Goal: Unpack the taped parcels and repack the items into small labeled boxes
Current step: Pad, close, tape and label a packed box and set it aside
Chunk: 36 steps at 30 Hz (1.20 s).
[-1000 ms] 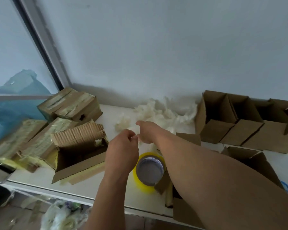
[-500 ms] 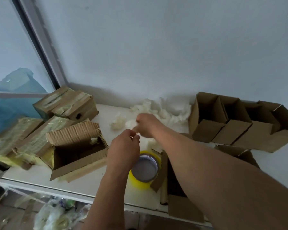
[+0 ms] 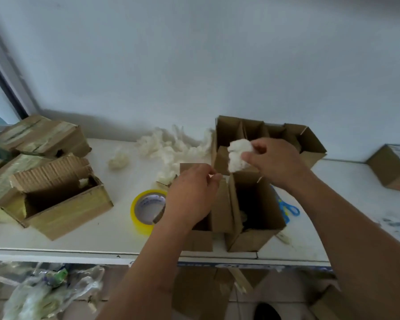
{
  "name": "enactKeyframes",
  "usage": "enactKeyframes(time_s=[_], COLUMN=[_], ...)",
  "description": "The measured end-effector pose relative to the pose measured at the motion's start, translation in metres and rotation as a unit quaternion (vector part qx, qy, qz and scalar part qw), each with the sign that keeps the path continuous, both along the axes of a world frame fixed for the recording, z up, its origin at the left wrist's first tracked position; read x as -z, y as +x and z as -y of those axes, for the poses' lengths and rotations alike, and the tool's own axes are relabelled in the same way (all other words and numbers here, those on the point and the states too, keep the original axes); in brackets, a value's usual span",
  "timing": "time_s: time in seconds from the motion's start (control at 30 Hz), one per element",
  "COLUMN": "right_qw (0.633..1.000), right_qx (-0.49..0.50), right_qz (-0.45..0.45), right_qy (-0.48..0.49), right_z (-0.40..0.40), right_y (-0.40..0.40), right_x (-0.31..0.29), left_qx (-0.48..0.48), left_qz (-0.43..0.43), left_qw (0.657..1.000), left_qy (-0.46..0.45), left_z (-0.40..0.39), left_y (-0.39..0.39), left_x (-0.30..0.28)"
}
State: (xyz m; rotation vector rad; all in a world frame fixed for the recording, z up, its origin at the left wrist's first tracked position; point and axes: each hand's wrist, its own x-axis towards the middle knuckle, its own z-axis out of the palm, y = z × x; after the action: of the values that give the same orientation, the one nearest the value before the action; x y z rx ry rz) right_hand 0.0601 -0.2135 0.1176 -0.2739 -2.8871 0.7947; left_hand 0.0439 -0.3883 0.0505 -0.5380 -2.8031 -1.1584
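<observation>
right hand pinching white wad, now lifted off the pile to just above the open small box | left hand curled at that box's left flap, grip unclear | stuffing likely next

We cannot read the blurred print inside the tape roll. Our right arm hides most of the blue scissors. The box at far right is cut off by the edge.
</observation>
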Motion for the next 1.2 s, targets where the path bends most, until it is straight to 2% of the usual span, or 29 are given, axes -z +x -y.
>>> enactKeyframes(time_s=[0.07,0.17,0.27,0.37,0.57,0.73,0.93,1.07,1.2], right_qw=[0.999,0.996,0.984,0.955,0.903,0.888,0.879,0.881,0.860], right_qx=[0.030,0.053,0.016,-0.050,-0.101,-0.090,-0.076,-0.096,-0.096], right_qz=[0.016,0.062,0.106,0.083,0.148,0.206,0.225,0.215,0.189], right_qy=[-0.015,0.024,0.141,0.281,0.390,0.400,0.413,0.410,0.464], right_z=[-0.017,-0.029,-0.029,-0.029,-0.038,-0.032,-0.033,-0.043,-0.044], right_y=[0.021,0.044,0.053,0.048,0.031,0.026,0.021,0.022,0.027], right_x=[0.013,0.033,0.049,0.063,0.073,0.088,0.096,0.090,0.082], left_qx=[0.017,0.027,0.024,0.021,0.050,0.070,0.070,0.059,0.059], left_qz=[-0.004,0.017,0.061,0.095,0.135,0.151,0.172,0.171,0.174], left_qw=[1.000,0.998,0.996,0.994,0.989,0.985,0.982,0.983,0.982], left_qy=[-0.021,-0.047,-0.057,-0.045,-0.019,-0.034,-0.034,-0.029,-0.035], left_z=[-0.012,-0.031,-0.043,-0.046,-0.038,-0.034,-0.037,-0.037,-0.037], left_y=[0.007,0.019,0.029,0.029,0.019,0.011,0.005,0.003,0.005], left_x=[0.001,0.003,0.010,0.019,0.021,0.027,0.034,0.034,0.035])
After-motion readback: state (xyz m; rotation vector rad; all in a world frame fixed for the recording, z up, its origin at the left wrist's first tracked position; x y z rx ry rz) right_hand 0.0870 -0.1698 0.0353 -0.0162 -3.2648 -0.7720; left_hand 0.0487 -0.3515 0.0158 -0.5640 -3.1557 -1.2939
